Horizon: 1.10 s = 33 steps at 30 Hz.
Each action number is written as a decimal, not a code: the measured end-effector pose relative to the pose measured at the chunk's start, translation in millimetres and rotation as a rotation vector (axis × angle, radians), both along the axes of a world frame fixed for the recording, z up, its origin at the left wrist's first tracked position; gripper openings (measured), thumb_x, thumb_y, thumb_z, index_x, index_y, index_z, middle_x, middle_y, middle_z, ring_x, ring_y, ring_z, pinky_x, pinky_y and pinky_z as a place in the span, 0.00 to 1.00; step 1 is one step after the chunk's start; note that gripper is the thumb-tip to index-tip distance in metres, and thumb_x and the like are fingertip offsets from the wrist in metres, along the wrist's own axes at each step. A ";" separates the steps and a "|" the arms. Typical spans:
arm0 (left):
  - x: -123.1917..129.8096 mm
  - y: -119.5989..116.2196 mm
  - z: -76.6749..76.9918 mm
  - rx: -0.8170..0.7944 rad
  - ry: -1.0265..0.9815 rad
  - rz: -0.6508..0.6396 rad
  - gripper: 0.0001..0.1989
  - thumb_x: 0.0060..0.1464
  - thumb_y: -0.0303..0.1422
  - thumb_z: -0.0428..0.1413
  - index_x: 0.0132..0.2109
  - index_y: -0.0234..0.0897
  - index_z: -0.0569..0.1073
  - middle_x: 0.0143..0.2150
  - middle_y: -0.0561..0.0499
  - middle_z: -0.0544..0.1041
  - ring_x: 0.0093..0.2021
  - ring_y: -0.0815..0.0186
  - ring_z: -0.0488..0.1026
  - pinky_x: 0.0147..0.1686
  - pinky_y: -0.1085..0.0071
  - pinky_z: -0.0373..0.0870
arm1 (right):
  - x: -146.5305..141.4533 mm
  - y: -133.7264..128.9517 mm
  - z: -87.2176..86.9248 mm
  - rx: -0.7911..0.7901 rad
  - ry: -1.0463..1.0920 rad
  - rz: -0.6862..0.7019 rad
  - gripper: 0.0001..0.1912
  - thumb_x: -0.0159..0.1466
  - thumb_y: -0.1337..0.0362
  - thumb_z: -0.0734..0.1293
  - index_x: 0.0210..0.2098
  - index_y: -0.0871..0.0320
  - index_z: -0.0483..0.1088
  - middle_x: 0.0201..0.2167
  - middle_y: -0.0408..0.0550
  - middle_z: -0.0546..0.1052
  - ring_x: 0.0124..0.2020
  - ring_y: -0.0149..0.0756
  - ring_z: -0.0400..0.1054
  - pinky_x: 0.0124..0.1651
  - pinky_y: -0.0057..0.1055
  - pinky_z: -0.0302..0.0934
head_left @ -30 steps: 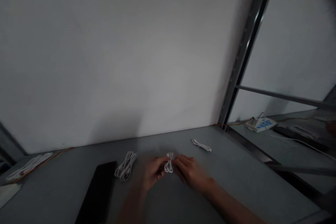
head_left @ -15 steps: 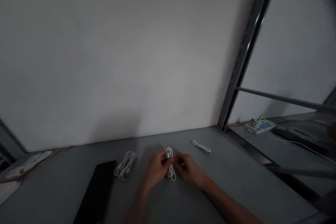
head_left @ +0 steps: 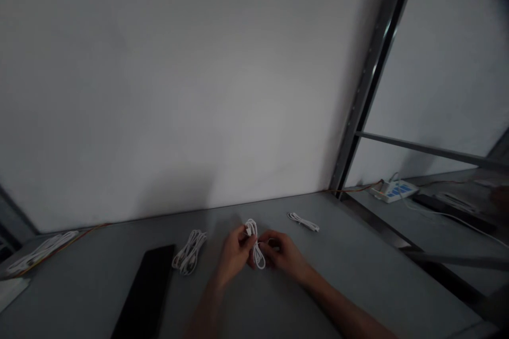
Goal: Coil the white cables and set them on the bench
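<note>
A bundled white cable (head_left: pixel 259 259) is held up over the grey tabletop, with loops at both ends and a plug near its upper loop. My left hand (head_left: pixel 235 248) grips its middle between thumb and fingers. From the other side my right hand (head_left: pixel 283 255) has its fingers curled and pinched at the bundle's waist; its fingertips are partly hidden and dim. Left of my hands lies a larger bundle of white cables (head_left: pixel 190 252). A small tied white cable (head_left: pixel 303 221) rests on the tabletop, beyond my right hand.
A black flat slab (head_left: pixel 145 291) lies at the left front. More white cables (head_left: pixel 42 251) and an orange wire (head_left: pixel 89 228) are at the far left. A metal upright (head_left: pixel 368 85) stands at the right; past it are a power strip (head_left: pixel 393 190) and a dark slab (head_left: pixel 453 212).
The bundle has tilted, its upper end moving slightly left. My right hand has closed in, and its fingertips now meet the cable's middle.
</note>
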State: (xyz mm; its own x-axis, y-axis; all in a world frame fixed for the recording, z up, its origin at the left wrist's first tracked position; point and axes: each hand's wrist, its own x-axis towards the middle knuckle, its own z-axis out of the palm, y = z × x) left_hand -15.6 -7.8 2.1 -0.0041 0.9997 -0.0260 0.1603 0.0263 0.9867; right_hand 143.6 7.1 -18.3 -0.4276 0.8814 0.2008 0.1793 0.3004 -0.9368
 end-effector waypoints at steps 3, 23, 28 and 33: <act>-0.3 0.8 -3.4 0.095 0.042 0.002 0.13 0.48 0.42 0.59 0.32 0.36 0.69 0.25 0.53 0.74 0.27 0.66 0.71 0.26 0.75 0.66 | 0.6 0.5 1.3 0.221 -0.062 -0.086 0.07 0.61 0.64 0.64 0.30 0.60 0.72 0.28 0.46 0.73 0.26 0.30 0.66 0.27 0.25 0.60; -1.7 -4.5 -0.9 -0.297 -0.389 -0.125 0.23 0.32 0.49 0.67 0.24 0.34 0.70 0.18 0.58 0.65 0.19 0.76 0.58 0.19 0.76 0.52 | 8.3 -6.0 11.4 0.698 -0.077 0.003 0.14 0.68 0.67 0.57 0.34 0.59 0.74 0.34 0.53 0.76 0.33 0.34 0.69 0.36 0.28 0.63; -1.7 -7.4 0.7 -0.263 -0.437 -0.147 0.22 0.37 0.50 0.66 0.27 0.36 0.70 0.16 0.60 0.60 0.17 0.76 0.54 0.18 0.76 0.49 | 8.9 -2.3 16.9 0.476 -0.018 -0.076 0.09 0.63 0.67 0.63 0.29 0.59 0.75 0.30 0.50 0.76 0.24 0.29 0.66 0.27 0.24 0.59; -1.7 -6.0 0.6 -0.242 -0.445 -0.204 0.23 0.39 0.50 0.65 0.29 0.36 0.67 0.18 0.61 0.61 0.16 0.78 0.52 0.16 0.77 0.48 | 5.6 2.1 12.9 0.376 -0.055 -0.129 0.08 0.55 0.73 0.64 0.26 0.59 0.76 0.25 0.46 0.75 0.22 0.28 0.64 0.26 0.24 0.57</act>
State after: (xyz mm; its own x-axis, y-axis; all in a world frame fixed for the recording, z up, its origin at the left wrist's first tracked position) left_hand -17.3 -13.9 2.7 0.2532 0.9443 -0.2101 -0.2457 0.2728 0.9302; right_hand 149.2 9.1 -5.4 -0.3374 0.7978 0.4997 0.2852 0.5925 -0.7534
